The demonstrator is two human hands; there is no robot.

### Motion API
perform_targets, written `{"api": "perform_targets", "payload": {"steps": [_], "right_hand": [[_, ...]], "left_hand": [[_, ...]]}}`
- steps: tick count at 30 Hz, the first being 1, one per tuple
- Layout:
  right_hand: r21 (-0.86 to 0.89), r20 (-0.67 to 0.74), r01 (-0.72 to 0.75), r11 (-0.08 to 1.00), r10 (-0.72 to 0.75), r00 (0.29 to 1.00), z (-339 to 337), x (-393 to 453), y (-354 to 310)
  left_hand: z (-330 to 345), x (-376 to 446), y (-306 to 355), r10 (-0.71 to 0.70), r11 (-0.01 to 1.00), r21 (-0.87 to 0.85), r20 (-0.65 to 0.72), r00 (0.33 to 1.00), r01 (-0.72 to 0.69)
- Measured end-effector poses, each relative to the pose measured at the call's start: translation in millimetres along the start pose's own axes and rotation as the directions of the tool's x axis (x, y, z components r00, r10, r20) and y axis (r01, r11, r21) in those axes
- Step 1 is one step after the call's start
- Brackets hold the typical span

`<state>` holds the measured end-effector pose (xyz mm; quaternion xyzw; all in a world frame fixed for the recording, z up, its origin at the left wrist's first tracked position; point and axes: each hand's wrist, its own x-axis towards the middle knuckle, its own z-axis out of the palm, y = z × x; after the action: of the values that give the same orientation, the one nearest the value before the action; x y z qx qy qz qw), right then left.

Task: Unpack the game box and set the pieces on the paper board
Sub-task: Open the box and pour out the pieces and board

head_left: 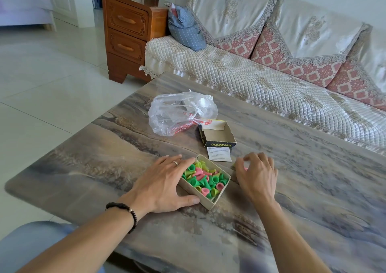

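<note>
My left hand (167,184) lay flat against the left side of the open box tray (205,182) at the centre of the frame, thumb along its near edge. Green, pink and yellow cone pieces (203,178) filled the tray. My right hand (255,173), just right of it, was curled with fingertips pinched over something small on the surface (313,189). Above sat the empty lid (218,136), a leaflet (219,154) and a crumpled plastic bag (179,113).

Both forearms are bare, no sleeves in sight. The left hand (165,183) wears a plain silver ring (175,163), with a dark beaded bracelet (125,211) round its wrist. The right hand (258,176) wears nothing.
</note>
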<state>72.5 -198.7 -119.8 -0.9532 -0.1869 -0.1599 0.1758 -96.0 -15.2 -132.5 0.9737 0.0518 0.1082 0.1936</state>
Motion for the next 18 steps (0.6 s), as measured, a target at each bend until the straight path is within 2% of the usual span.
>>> {"api": "perform_targets", "payload": {"steps": [3, 5, 7, 10, 15, 18], "right_hand": [[0.165, -0.127, 0.245, 0.955, -0.226, 0.966, -8.8, -10.5, -25.2], [0.208, -0.083, 0.429, 0.879, -0.422, 0.903, -10.8, -23.5, -45.9], [0.152, -0.016, 0.546, 0.824, -0.55, 0.835, -8.5, -35.2, -60.1], [0.117, 0.045, 0.576, 0.809, -0.583, 0.811, -2.7, -39.1, -64.4], [0.064, 0.031, 0.61, 0.79, -0.612, 0.79, 0.4, -32.8, -63.6], [0.04, 0.021, 0.597, 0.801, -0.598, 0.801, -1.6, -35.3, -65.5]], "left_hand": [[0.2, 0.2, -0.3, -0.004, 1.0, -0.016, -0.01, 1.0, 0.004], [2.2, -0.1, -1.7, -0.004, 1.0, -0.01, -0.024, 1.0, 0.004], [4.7, -0.2, -2.6, -0.003, 1.0, 0.0, -0.034, 0.999, 0.003], [6.1, -0.3, -2.8, -0.004, 1.0, 0.002, -0.034, 0.999, 0.004], [4.8, 0.3, -2.0, -0.007, 1.0, 0.013, -0.03, 1.0, 0.007], [5.6, -0.1, -2.2, -0.007, 1.0, 0.009, -0.026, 1.0, 0.007]]}}
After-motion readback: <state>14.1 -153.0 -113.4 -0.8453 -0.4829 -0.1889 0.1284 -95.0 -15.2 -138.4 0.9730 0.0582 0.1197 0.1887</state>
